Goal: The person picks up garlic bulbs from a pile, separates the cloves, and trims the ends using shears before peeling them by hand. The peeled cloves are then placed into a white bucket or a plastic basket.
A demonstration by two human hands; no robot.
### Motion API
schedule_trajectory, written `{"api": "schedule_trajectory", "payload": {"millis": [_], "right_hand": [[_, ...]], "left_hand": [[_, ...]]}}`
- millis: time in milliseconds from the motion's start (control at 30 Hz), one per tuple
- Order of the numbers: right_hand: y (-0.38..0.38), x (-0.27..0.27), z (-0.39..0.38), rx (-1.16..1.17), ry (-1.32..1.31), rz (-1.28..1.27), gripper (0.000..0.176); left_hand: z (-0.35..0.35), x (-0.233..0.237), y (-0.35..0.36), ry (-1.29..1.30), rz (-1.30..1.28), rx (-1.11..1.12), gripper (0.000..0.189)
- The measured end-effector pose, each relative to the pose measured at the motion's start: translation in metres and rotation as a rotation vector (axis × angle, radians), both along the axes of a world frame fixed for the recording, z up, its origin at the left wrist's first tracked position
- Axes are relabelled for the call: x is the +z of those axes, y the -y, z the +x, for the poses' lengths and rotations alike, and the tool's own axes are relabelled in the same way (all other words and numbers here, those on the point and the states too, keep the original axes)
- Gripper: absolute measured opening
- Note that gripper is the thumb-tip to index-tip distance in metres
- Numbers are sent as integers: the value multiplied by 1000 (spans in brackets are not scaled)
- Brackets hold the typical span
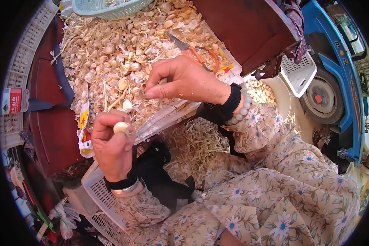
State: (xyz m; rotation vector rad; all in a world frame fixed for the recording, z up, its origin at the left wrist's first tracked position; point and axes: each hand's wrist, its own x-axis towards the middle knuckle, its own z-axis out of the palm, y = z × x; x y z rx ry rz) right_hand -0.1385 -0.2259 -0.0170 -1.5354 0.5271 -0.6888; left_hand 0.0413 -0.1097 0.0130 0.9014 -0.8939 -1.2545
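My left hand (112,145) is closed, pinching a pale, rounded garlic clove (121,127) between thumb and fingers, near the front edge of the heap. To its upper right, my right hand (184,80) hovers low over the heap. Its thumb and forefinger are drawn close together; whether anything sits between them is hidden. Loose garlic cloves and dry skins form a wide heap (110,47) beneath and beyond both hands. Just past my right hand lie cutting shears (192,52) with orange handles and a dark blade, resting on the heap.
A light green basket (110,11) stands at the far edge. At right, a pale bucket (283,96) holds peeled cloves (260,92), beside a white crate (299,74) and a blue vehicle (348,82). Another white crate (100,192) sits low left. Husks (197,143) lie below the work surface.
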Motion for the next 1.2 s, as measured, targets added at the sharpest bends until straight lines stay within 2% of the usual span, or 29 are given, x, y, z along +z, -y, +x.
{"api": "schedule_trajectory", "payload": {"millis": [67,100,167,200,233,267,333,367,467,567,667,700,800,933,1067,1200], "right_hand": [[-1,-6,7,228,-69,-195,28],[-5,-10,17,171,-93,-172,30],[-2,-19,37,-150,-209,-484,25],[0,-24,46,-311,-267,-643,23],[2,-31,55,-378,-231,-675,18],[3,-35,61,-357,-345,-736,16],[0,-41,70,-304,-578,-837,14],[1,-43,75,-314,-590,-805,11],[3,-49,71,-288,-594,-808,11],[6,-53,65,-308,-488,-803,13],[11,-46,51,-349,-216,-608,19],[17,-48,47,-384,-134,-627,21],[14,-27,36,-247,42,10,15],[10,-16,23,-100,198,249,15],[8,-14,14,62,558,636,21],[4,-19,10,189,724,859,20]], "left_hand": [[35,-11,20,125,227,297,14],[45,-16,32,218,245,356,15],[58,-30,54,404,289,472,18],[61,-42,62,566,299,441,19],[65,-57,70,727,302,410,20],[65,-66,76,887,305,378,21],[60,-77,82,1260,59,403,22],[56,-79,82,1441,-72,406,22],[47,-70,78,1569,58,329,20],[44,-66,77,1648,75,266,28],[41,-65,76,1659,77,258,34],[37,-62,76,1660,101,265,34],[29,-59,77,1692,162,258,33],[22,-54,80,1694,213,260,28],[26,-57,81,1700,144,313,25],[30,-64,84,1659,43,328,26]]}}
